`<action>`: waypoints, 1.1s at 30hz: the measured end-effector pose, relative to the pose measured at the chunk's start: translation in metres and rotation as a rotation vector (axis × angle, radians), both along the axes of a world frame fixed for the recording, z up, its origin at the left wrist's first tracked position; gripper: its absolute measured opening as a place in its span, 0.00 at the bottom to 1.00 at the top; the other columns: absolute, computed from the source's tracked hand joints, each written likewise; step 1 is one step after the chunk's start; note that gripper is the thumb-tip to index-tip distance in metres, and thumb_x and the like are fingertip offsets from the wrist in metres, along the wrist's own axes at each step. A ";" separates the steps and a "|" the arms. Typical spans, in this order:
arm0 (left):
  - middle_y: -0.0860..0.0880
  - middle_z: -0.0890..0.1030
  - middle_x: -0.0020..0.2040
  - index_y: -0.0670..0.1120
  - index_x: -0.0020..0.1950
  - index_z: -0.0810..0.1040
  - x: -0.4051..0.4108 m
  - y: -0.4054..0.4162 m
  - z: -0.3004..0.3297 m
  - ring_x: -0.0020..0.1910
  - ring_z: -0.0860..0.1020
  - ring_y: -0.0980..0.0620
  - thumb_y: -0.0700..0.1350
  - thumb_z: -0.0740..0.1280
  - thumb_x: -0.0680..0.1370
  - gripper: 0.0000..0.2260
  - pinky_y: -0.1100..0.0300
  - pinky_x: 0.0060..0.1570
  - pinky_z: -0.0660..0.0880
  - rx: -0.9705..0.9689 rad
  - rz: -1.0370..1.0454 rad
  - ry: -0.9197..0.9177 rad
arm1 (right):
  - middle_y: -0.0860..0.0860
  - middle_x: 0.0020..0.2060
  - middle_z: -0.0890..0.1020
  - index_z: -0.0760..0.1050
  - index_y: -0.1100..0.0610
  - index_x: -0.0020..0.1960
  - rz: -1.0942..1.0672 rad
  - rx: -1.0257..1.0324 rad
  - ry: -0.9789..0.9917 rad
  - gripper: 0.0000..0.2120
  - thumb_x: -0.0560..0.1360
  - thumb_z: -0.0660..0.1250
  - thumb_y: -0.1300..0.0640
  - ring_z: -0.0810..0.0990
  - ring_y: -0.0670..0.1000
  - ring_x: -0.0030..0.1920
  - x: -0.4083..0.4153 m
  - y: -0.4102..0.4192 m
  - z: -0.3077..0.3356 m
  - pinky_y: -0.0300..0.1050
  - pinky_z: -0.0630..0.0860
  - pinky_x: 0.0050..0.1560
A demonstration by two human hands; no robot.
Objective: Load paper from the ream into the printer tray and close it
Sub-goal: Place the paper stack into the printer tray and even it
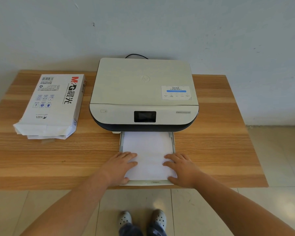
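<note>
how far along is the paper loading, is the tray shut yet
Done: a stack of white paper lies in the pulled-out tray, and the opened ream sits aside on the table. In hand: the left hand and right hand rest flat on the sheets near the tray's front corners. Left: sliding the tray into the printer; it is not shut.
</note>
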State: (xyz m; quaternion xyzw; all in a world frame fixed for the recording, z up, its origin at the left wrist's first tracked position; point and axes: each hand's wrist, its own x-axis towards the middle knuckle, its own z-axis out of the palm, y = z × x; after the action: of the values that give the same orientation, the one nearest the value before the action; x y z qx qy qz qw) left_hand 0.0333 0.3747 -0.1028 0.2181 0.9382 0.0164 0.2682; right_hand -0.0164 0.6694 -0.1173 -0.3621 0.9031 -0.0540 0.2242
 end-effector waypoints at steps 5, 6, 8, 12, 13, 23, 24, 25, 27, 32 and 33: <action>0.52 0.45 0.79 0.55 0.76 0.56 -0.004 -0.005 -0.001 0.77 0.44 0.51 0.55 0.63 0.76 0.31 0.52 0.74 0.44 -0.008 0.061 0.013 | 0.49 0.76 0.59 0.62 0.46 0.74 -0.050 0.039 0.017 0.26 0.78 0.58 0.43 0.53 0.52 0.76 -0.008 -0.007 0.001 0.52 0.49 0.74; 0.52 0.44 0.79 0.56 0.76 0.55 -0.004 -0.005 -0.002 0.77 0.44 0.51 0.56 0.62 0.75 0.31 0.52 0.74 0.43 -0.017 0.064 0.011 | 0.49 0.76 0.58 0.62 0.47 0.74 -0.045 0.054 0.021 0.26 0.78 0.59 0.43 0.53 0.53 0.76 -0.008 -0.007 0.001 0.53 0.48 0.74; 0.52 0.44 0.79 0.56 0.76 0.55 -0.005 -0.006 -0.003 0.77 0.44 0.51 0.56 0.62 0.75 0.31 0.52 0.74 0.41 -0.029 0.062 0.007 | 0.49 0.77 0.57 0.61 0.47 0.74 -0.042 0.078 0.024 0.27 0.77 0.59 0.43 0.51 0.53 0.77 -0.008 -0.008 -0.001 0.53 0.47 0.75; 0.52 0.44 0.79 0.56 0.76 0.56 -0.006 -0.005 -0.004 0.77 0.45 0.51 0.56 0.62 0.75 0.31 0.52 0.74 0.41 -0.031 0.060 0.002 | 0.49 0.77 0.56 0.61 0.47 0.74 -0.041 0.096 0.021 0.27 0.77 0.59 0.43 0.50 0.52 0.77 -0.007 -0.008 0.000 0.53 0.46 0.75; 0.52 0.45 0.79 0.56 0.76 0.56 -0.007 -0.005 -0.003 0.77 0.46 0.51 0.56 0.63 0.75 0.31 0.51 0.74 0.41 -0.032 0.059 0.002 | 0.49 0.77 0.56 0.61 0.47 0.74 -0.040 0.097 0.021 0.27 0.77 0.60 0.43 0.51 0.52 0.77 -0.008 -0.009 0.001 0.53 0.46 0.75; 0.51 0.45 0.79 0.55 0.76 0.57 -0.007 -0.006 -0.004 0.77 0.45 0.50 0.56 0.64 0.74 0.31 0.50 0.75 0.44 -0.028 0.051 -0.001 | 0.50 0.76 0.57 0.62 0.47 0.73 -0.038 0.089 0.018 0.27 0.76 0.60 0.43 0.51 0.52 0.76 -0.007 -0.009 0.004 0.54 0.47 0.75; 0.52 0.45 0.79 0.56 0.76 0.56 -0.007 -0.006 -0.004 0.77 0.45 0.50 0.56 0.64 0.74 0.32 0.50 0.75 0.44 -0.021 0.057 -0.001 | 0.50 0.76 0.57 0.62 0.47 0.73 -0.043 0.082 0.019 0.27 0.76 0.60 0.43 0.52 0.52 0.76 -0.008 -0.009 0.005 0.53 0.47 0.75; 0.52 0.45 0.79 0.56 0.76 0.56 -0.007 -0.006 -0.004 0.77 0.44 0.50 0.56 0.64 0.74 0.32 0.50 0.75 0.45 -0.017 0.062 -0.003 | 0.50 0.76 0.58 0.62 0.47 0.73 -0.049 0.074 0.021 0.27 0.76 0.60 0.43 0.52 0.53 0.76 -0.008 -0.010 0.005 0.53 0.48 0.75; 0.52 0.44 0.79 0.56 0.76 0.56 -0.008 -0.007 -0.003 0.77 0.44 0.50 0.56 0.64 0.75 0.32 0.50 0.75 0.44 -0.020 0.067 -0.009 | 0.50 0.76 0.58 0.63 0.48 0.73 -0.053 0.065 0.024 0.27 0.76 0.61 0.43 0.53 0.53 0.76 -0.008 -0.010 0.005 0.53 0.49 0.74; 0.52 0.44 0.79 0.56 0.76 0.55 -0.008 -0.006 -0.003 0.77 0.44 0.50 0.55 0.64 0.75 0.32 0.50 0.74 0.43 -0.025 0.072 -0.024 | 0.50 0.76 0.57 0.62 0.47 0.73 -0.053 0.096 0.025 0.27 0.76 0.61 0.43 0.52 0.53 0.76 -0.006 -0.013 0.006 0.54 0.48 0.74; 0.52 0.44 0.79 0.56 0.76 0.55 -0.008 -0.006 -0.003 0.77 0.44 0.50 0.55 0.64 0.75 0.32 0.51 0.74 0.43 -0.026 0.070 -0.026 | 0.50 0.76 0.57 0.62 0.47 0.74 -0.053 0.098 0.026 0.27 0.76 0.61 0.43 0.52 0.53 0.76 -0.006 -0.013 0.006 0.54 0.48 0.75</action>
State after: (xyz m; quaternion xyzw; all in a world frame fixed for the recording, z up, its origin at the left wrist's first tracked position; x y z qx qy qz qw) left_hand 0.0252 0.3683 -0.1057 0.1816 0.9418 0.0165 0.2825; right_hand -0.0222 0.6560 -0.1116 -0.3272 0.9168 -0.0108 0.2286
